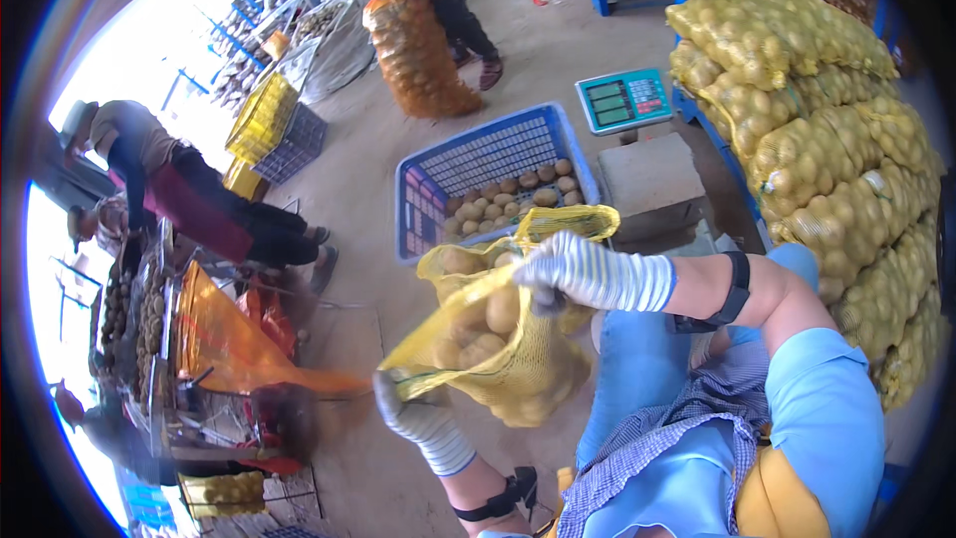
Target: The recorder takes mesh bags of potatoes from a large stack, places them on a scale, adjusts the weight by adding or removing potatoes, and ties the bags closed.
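Before me is a yellow mesh bag (534, 381) with potatoes (478, 347) inside, its mouth spread wide between my hands. My left hand (422, 418), in a striped work glove, grips the near left side of the rim. My right hand (582, 273), gloved the same way, is closed on the opposite side of the rim. Just behind that bag are more yellow mesh openings (571, 223), partly hidden by my right hand. A blue plastic crate (497, 123) stands beyond the bags, with loose potatoes (485, 209) across its bottom.
A scale display (624, 101) stands beside the crate, behind a grey block-like surface (650, 168). Filled yellow mesh sacks (829, 142) are stacked high on my right. People work at a sorting table (160, 388) on the left. Another person holds an orange mesh sack (418, 52).
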`<state>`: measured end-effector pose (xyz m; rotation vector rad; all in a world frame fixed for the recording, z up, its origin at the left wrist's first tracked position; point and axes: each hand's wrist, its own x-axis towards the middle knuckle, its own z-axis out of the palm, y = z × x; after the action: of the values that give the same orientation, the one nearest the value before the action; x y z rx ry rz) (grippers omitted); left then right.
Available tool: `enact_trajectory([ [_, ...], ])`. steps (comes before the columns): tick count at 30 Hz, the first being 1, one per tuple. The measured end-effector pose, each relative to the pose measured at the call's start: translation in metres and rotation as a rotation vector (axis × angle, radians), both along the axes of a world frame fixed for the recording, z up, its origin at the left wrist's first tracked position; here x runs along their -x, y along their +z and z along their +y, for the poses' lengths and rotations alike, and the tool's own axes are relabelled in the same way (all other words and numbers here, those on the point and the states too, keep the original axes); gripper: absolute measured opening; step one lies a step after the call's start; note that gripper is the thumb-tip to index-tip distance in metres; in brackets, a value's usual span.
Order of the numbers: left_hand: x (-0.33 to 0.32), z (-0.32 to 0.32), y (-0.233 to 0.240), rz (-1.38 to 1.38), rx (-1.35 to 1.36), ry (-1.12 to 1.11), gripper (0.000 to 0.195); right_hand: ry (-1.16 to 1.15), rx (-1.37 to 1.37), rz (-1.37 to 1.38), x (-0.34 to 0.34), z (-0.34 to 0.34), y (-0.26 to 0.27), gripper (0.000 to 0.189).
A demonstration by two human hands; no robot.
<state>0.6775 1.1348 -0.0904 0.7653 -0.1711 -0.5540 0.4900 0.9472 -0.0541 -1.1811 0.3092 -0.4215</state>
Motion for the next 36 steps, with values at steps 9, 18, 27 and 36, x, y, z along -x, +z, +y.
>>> enact_trajectory([
  [9, 0.063, -0.057, 0.209, -1.245, 0.342, 0.159, 0.050, -0.501, 0.240, -0.654, 0.107, -0.012, 0.160, 0.016],
  [18, 0.058, -0.167, 0.196, -0.663, 0.813, -1.332, 0.040, -0.807, 0.252, -0.492, 0.185, -0.028, 0.186, 0.026],
  [27, 0.171, -0.210, 0.052, -0.030, -0.132, -0.853, 0.022, -0.966, 0.046, 0.002, 0.223, -0.067, 0.034, 0.034],
  [36, 0.179, -0.225, -0.040, -0.194, -0.373, -0.974, 0.028, -0.967, 0.108, 0.253, 0.254, -0.090, -0.071, 0.030],
])
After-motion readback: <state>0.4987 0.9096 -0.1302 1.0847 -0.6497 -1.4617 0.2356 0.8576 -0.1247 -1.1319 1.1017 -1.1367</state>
